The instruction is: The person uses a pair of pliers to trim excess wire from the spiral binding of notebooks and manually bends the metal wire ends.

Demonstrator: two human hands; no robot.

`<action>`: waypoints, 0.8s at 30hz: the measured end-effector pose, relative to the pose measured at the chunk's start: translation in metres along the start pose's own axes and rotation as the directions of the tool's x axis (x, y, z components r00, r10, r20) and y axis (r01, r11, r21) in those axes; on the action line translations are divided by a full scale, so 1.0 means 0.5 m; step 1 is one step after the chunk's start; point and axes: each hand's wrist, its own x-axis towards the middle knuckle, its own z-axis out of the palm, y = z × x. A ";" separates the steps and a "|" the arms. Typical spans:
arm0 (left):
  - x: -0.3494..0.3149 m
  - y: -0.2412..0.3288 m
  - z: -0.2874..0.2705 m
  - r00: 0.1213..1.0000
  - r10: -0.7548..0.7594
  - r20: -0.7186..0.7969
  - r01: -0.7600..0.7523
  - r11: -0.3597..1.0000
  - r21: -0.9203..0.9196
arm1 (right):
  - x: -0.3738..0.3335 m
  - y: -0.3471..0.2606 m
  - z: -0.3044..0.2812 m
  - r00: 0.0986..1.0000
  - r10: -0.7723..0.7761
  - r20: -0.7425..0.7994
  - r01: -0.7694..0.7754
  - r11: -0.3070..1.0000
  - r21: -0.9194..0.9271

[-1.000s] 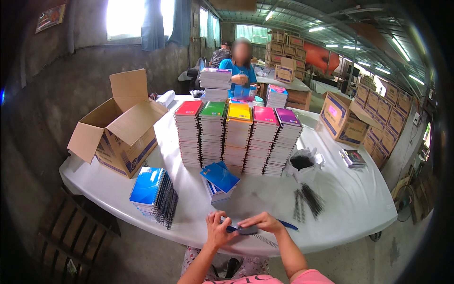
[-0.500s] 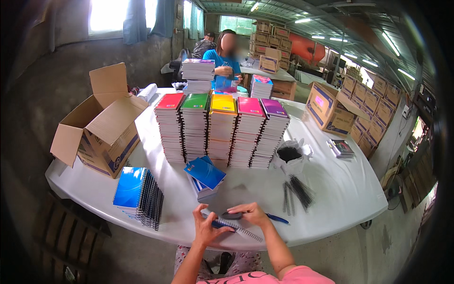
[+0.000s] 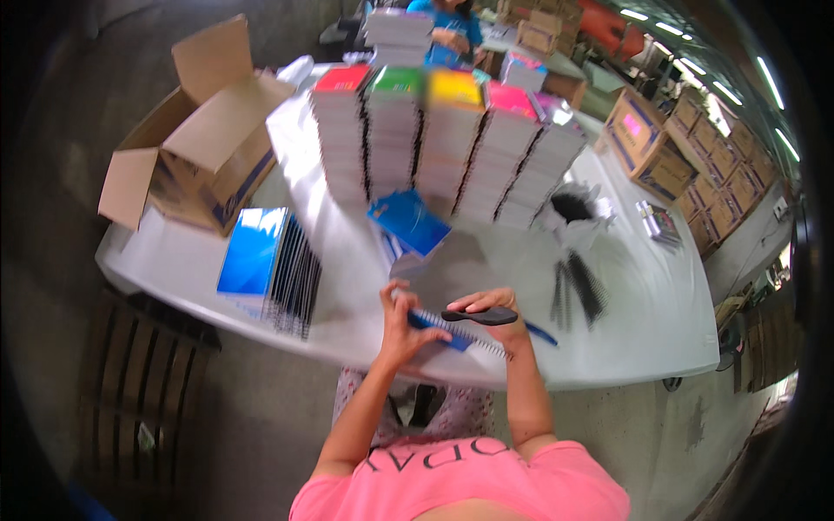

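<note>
- The left hand point(image 3: 402, 332) was clamped on a notebook point(image 3: 456, 341), its thumb laid along the blue cover and its index finger raised apart from it. The notebook was at the near edge of the counter point(image 3: 647, 347), in front of the person; whether it touched the top, I could not tell.
- The right hand point(image 3: 501, 303) was closed around a black tool point(image 3: 482, 316) just beside the notebook (the tool itself hid part of the grip).
- A coil point(image 3: 488, 346) ran along the notebook's edge and stuck out past its right end. From that tail, this one looked begun but not finished; the threaded holes were too small to count.
- Done, it seemed: the blue stack point(image 3: 252, 253) on the left, with coils down its right side, and the five tall stacks point(image 3: 449, 143) behind, with dark coil edges showing between them.
- Left, perhaps: the blue books point(image 3: 410, 221) lying askew in the middle; no coils could be made out there, so their state was unsure.
- Loose coils point(image 3: 585, 293) lay unused to the right, near a pale bag point(image 3: 599, 211) with something dark inside. A slim blue thing point(image 3: 540, 333) lay near the right hand.
- The box point(image 3: 195, 195) stood open at the left, its inside hidden by the flaps.
</note>
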 end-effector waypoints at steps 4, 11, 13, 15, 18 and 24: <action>0.000 -0.015 0.009 0.993 -0.119 -0.009 0.115 0.973 -0.198 | 0.007 0.011 0.029 0.974 0.189 -0.128 -0.227 0.848 -0.479; 0.003 -0.035 0.014 0.994 -0.103 0.027 0.106 0.982 -0.158 | 0.047 -0.006 0.055 0.963 0.164 -0.216 -0.253 0.826 -0.503; -0.006 -0.029 0.013 0.988 -0.133 0.077 0.145 0.970 -0.196 | 0.059 -0.006 0.066 0.964 0.247 -0.102 -0.259 0.766 -0.588; -0.004 -0.030 0.013 0.993 -0.098 0.071 0.109 0.980 -0.165 | 0.068 0.013 0.047 0.932 0.327 -0.157 -0.337 0.621 -0.708; -0.006 -0.042 0.012 0.999 -0.034 0.041 0.039 0.991 -0.125 | 0.047 0.004 0.025 0.970 0.116 -0.215 -0.239 0.639 -0.732; -0.009 -0.031 -0.009 0.905 -0.388 0.174 0.423 0.776 -0.468 | -0.074 -0.055 -0.050 0.922 -0.120 -0.369 -0.386 -0.189 -0.903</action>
